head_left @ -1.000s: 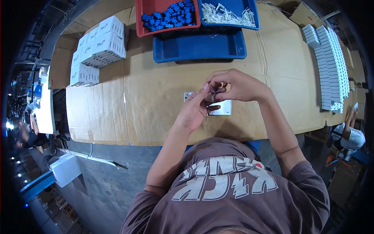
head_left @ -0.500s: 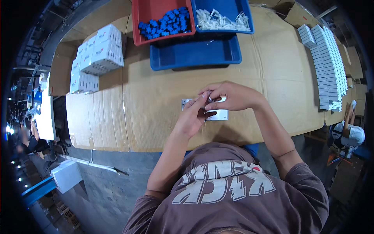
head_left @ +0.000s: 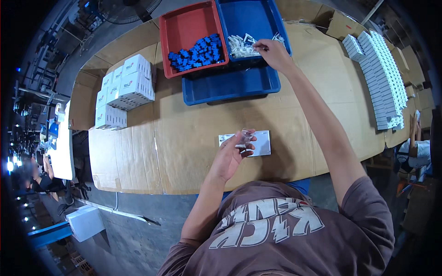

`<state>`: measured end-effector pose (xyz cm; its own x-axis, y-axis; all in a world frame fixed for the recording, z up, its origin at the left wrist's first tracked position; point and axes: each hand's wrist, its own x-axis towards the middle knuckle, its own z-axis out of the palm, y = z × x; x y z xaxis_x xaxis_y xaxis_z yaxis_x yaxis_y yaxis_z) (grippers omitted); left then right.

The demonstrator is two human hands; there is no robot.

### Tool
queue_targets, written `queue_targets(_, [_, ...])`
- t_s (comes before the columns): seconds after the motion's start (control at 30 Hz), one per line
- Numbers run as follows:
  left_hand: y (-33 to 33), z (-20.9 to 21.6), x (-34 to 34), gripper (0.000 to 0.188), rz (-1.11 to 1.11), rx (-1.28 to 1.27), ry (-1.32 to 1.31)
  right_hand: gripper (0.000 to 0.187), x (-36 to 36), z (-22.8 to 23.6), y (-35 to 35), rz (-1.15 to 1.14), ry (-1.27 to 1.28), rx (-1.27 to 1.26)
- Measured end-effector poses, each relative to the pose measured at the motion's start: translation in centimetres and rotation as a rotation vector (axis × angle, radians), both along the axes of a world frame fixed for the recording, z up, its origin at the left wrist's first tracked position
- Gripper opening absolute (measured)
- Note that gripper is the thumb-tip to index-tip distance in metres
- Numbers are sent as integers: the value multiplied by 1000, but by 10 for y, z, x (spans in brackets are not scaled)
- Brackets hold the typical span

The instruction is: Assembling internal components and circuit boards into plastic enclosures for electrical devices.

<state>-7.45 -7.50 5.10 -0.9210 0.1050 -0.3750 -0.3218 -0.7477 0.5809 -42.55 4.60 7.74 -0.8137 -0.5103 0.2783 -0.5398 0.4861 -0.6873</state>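
Note:
My left hand [head_left: 231,158] is closed around a small clear plastic piece [head_left: 247,135], whose exact kind does not show. Under those fingers a flat white box [head_left: 262,143] lies on the cardboard-covered table. Over the blue bin [head_left: 251,23] at the far side, my right hand [head_left: 271,51] has its fingers drawn together at the edge of a pile of small white plastic parts [head_left: 239,46]. What lies between those fingertips is too small to make out.
A red bin [head_left: 191,23] with small blue parts [head_left: 198,53] adjoins the blue one. In front sits a blue tray [head_left: 230,87]. White boxes are stacked at left [head_left: 133,87] and right [head_left: 382,87]. Other people [head_left: 416,142] work on both sides.
My right hand has left my left hand and reached out to the bin of white parts. My left hand stays over the white box with the clear piece. The view has shifted.

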Motion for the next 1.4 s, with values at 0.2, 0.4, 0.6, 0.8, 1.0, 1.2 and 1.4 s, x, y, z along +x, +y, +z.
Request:
queue_targets(0.2, [6,7,11,45,12,-8,5,18,-45,-10,-18,72,323,268])
queue_targets(0.4, [2,1,28,55,27,108,6,16,-66,-3,-25,178,394,510])
queue_targets(0.6, [0,22,25,55,96,470,65,19,-70,8,-35,214,350,634])
queue_targets(0.8, [2,41,11,55,177,456,112,17,-69,-7,-34,41,257,457])
queue_targets(1.0, [5,50,0,52,226,498,79,17,-56,-24,-46,-135,384,463])
queue_targets(1.2, [6,60,-9,52,228,548,75,15,-50,-25,-50,-193,412,452])
queue_targets(1.4, [3,56,-1,51,254,522,38,20,-1,23,-34,-291,141,-99])
